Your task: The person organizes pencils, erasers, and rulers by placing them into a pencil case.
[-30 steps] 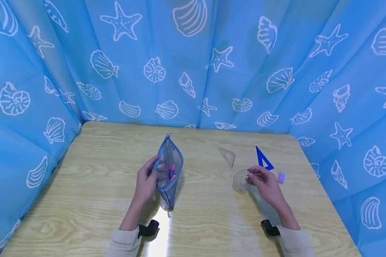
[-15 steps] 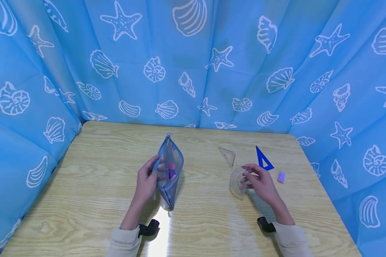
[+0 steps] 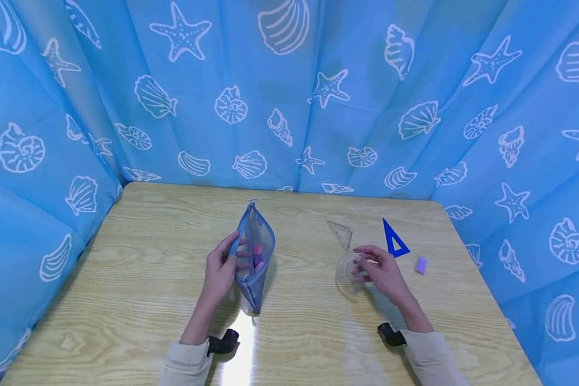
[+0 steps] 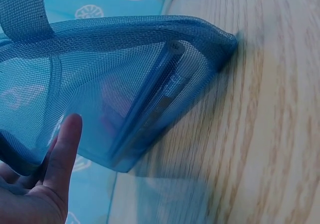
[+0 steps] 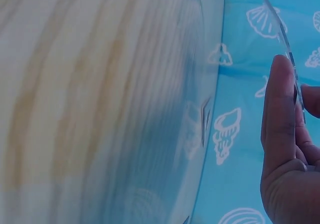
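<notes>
My left hand grips one side of a blue mesh zip pouch, whose mouth gapes. Through the mesh in the left wrist view show pens; a pink and purple item lies inside as well. A clear plastic protractor is pinched between thumb and fingers of my right hand, raised off the table. Edge-on, the protractor appears as a thin strip in the right wrist view. Beyond that hand lie a clear set square and a blue set square.
A small purple eraser-like block lies right of my right hand. Everything rests on a wood-grain table. Blue curtains with white shell prints hang round its back and sides.
My right hand has moved left with the protractor, away from the purple block and toward the pouch. The left hand and pouch stay in place.
</notes>
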The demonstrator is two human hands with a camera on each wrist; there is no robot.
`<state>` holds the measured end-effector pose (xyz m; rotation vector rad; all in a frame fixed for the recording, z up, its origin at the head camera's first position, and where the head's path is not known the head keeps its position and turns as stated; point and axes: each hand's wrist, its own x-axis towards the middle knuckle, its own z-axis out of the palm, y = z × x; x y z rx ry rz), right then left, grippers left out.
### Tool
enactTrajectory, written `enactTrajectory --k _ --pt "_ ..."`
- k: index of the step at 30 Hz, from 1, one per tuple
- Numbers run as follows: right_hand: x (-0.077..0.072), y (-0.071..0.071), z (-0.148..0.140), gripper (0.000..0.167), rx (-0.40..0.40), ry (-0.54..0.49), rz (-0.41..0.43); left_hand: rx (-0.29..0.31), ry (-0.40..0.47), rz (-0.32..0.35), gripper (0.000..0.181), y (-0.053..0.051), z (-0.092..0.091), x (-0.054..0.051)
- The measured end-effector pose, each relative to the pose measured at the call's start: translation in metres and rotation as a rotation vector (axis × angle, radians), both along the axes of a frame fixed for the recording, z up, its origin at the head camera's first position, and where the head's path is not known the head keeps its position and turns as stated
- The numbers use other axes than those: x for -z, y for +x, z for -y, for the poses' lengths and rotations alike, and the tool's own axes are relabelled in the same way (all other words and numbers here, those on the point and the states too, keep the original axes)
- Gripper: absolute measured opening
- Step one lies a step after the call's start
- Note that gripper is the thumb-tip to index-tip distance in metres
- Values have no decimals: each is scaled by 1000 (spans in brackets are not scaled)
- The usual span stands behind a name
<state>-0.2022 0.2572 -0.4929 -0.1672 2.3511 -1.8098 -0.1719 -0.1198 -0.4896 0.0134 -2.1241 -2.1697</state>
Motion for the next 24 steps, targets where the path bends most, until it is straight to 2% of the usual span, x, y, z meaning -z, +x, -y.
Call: enactTrajectory --k 13,18,24 --pt "-1 -10 27 34 -58 10 0 7 -1 -21 57 0 1 2" --pt "-9 -16 43 32 -69 12 -3 8 6 -23 57 0 0 2" --pt "-25 -26 65 31 -80 5 -16 5 -11 -24 58 0 -1 1"
